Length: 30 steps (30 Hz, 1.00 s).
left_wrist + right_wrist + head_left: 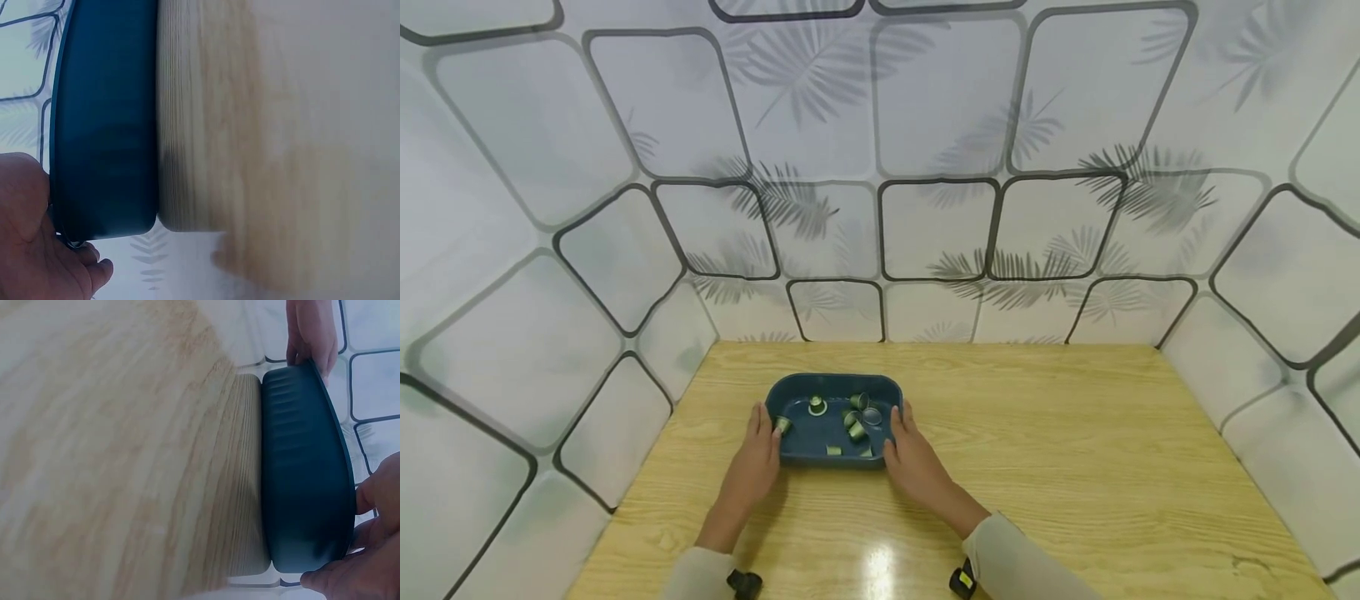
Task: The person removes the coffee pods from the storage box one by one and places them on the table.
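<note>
A dark blue rectangular tray [805,437] with rounded corners sits on the wooden table, left of its middle. My left hand [754,465] grips its left end, and my right hand [917,467] grips the right end. Inside lie several small green coffee capsules, among them an upside-down capsule [817,406] at the back left and a tipped one [857,431] right of centre. In the left wrist view, the left hand [37,250] holds the rim at a corner. The right wrist view shows the right hand [369,556] with thumb and fingers at the tray's rim.
The light wooden table [1060,467] extends to the right of the tray and in front of it. Patterned cloth walls [936,229] enclose it at the back and both sides. Dark wrist devices [745,583] show below the sleeves.
</note>
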{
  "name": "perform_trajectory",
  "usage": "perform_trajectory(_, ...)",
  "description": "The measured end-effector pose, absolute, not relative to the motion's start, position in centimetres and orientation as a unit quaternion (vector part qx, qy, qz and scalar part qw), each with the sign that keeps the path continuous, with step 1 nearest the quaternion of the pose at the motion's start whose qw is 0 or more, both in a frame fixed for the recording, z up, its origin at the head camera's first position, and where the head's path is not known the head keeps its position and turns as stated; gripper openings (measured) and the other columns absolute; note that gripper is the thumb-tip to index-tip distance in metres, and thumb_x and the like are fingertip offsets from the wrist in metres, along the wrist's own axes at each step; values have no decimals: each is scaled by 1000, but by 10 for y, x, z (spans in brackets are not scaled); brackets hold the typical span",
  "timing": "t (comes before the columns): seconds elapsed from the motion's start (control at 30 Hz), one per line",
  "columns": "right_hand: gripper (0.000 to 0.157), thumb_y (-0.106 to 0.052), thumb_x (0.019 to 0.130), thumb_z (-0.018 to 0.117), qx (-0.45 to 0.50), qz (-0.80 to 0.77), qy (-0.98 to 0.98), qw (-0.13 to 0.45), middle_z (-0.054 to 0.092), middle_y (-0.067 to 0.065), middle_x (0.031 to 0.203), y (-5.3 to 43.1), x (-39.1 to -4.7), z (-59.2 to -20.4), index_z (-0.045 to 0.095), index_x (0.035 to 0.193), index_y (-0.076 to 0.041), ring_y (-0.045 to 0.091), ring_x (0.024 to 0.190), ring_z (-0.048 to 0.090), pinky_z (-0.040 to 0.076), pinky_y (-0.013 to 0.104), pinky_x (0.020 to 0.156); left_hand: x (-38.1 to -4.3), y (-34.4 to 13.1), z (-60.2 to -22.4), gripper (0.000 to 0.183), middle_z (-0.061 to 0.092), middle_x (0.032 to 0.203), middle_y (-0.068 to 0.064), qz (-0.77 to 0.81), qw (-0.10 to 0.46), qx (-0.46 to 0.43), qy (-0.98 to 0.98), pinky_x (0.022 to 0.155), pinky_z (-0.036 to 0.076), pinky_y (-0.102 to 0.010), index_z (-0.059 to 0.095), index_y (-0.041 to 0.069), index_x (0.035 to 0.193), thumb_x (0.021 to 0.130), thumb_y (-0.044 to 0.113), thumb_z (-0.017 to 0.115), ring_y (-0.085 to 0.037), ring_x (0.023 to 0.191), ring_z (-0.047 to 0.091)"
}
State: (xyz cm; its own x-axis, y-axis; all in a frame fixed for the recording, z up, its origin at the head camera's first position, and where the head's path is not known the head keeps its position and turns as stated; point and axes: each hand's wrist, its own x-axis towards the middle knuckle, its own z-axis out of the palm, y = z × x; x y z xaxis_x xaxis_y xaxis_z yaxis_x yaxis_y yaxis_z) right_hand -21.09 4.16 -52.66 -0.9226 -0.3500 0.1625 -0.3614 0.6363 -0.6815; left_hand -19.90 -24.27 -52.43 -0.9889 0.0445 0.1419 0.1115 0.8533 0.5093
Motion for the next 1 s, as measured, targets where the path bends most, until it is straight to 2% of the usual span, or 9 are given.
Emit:
perform_trajectory(0.17,57,-14,108,46,195,387,-901,10,2,29,164,50,-206,-527,25,153,14,38,110,65,51,31,65,-196,-236,-524,59,6,162,-37,-274,65,-48,-958,110,34,-63,11,-19,153,112,16,35,-51,145,25)
perform_trajectory(0.3,57,-13,108,46,199,386,-901,15,1,28,165,57,-201,-526,25,152,15,37,105,66,47,27,61,-193,-230,-524,59,4,163,-35,-278,56,-52,-958,111,33,-62,10,-18,154,112,17,34,-50,146,23)
perform_trajectory(0.33,57,-13,108,46,199,382,-902,17,2,28,165,58,-201,-526,26,152,16,36,111,65,47,27,62,-193,-229,-524,59,3,163,-35,-281,54,-54,-957,112,32,-62,10,-18,154,112,17,34,-50,146,22)
perform_trajectory(0.43,57,-13,108,46,194,382,-903,11,1,25,165,64,-198,-526,25,153,14,38,123,59,51,30,69,-190,-225,-523,59,1,163,-34,-298,44,-62,-952,114,29,-62,9,-17,155,113,17,34,-49,147,19)
perform_trajectory(0.5,57,-13,108,46,193,385,-903,7,-1,23,166,69,-197,-526,24,154,13,39,130,54,55,36,81,-188,-223,-523,60,0,164,-33,-307,39,-66,-948,115,28,-62,9,-16,155,113,18,33,-48,148,18)
perform_trajectory(0.6,57,-13,108,46,190,388,-902,1,-3,20,167,76,-195,-525,23,155,12,38,144,35,50,43,98,-186,-219,-523,61,-1,165,-31,-316,32,-73,-945,116,27,-61,7,-15,156,113,20,33,-46,150,15)
perform_trajectory(0.67,57,-13,108,46,191,389,-901,1,-3,19,167,81,-194,-525,23,155,11,38,145,33,49,44,100,-185,-217,-523,61,-1,165,-30,-319,30,-77,-944,116,26,-61,7,-14,156,113,21,33,-45,150,14)
perform_trajectory(0.77,57,-14,109,46,188,391,-901,1,-3,18,167,87,-192,-526,23,155,11,38,145,34,49,43,96,-182,-212,-521,62,-1,166,-29,-323,28,-84,-942,116,26,-60,7,-13,157,113,21,34,-45,150,15)
perform_trajectory(1.0,56,-11,109,45,185,399,-898,8,-3,17,167,101,-187,-529,22,155,10,36,149,24,37,52,113,-175,-200,-517,62,-1,166,-27,-331,13,-87,-939,117,26,-60,6,-12,157,113,21,35,-44,150,16)
